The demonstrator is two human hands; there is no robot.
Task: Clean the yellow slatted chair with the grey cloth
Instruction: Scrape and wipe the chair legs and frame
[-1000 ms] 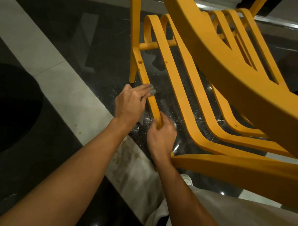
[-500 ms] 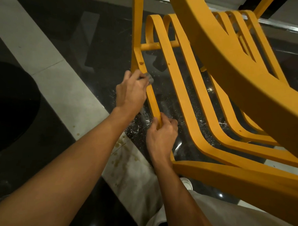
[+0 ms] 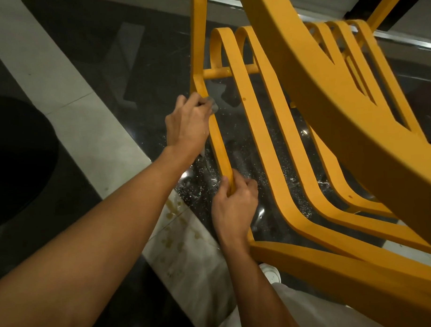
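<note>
yellow slatted chair (image 3: 329,105): was seen filling the centre and right of the frame, above the dark floor (image 3: 132,56).
left grip (image 3: 187,125): was closed round the grey cloth (image 3: 213,105), held against the outermost slat (image 3: 219,148) at upper centre.
right grip (image 3: 235,206): was curled round the same slat, lower in the frame.
grey cloth: only a small fold was shown past the fingers, touching the slat.
white shoe (image 3: 269,272): was glimpsed at lower centre.

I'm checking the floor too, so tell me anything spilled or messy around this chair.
White specks are scattered over the dark floor under the slats of the yellow chair, and yellowish-brown blotches stain the pale tile strip beside it. The chair itself shows no damage.
</note>
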